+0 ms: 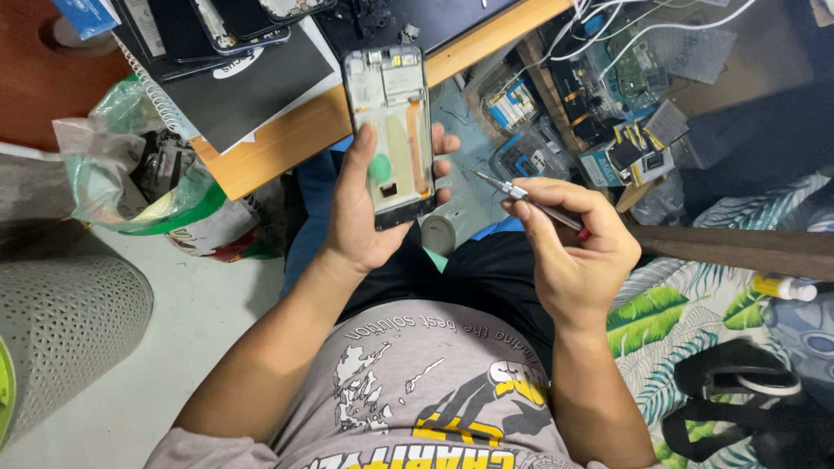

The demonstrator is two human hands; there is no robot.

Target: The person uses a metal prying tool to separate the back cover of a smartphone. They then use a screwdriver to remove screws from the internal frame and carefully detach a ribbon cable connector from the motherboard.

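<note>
Our right hand (573, 252) pinches a thin screwdriver (528, 201), tip aimed up-left toward the opened phone (391, 130). Our left hand (369, 208) grips that phone upright over our lap, its long axis pointing at the wooden table's edge (287, 143).

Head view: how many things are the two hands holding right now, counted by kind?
Opened phones with the back cover off: 1, the opened phone gripped upright in the left hand.
Thin metal-tipped tools: 1, the tool pinched in the right hand, tip pointing toward the phone.
Total: 2.
</note>
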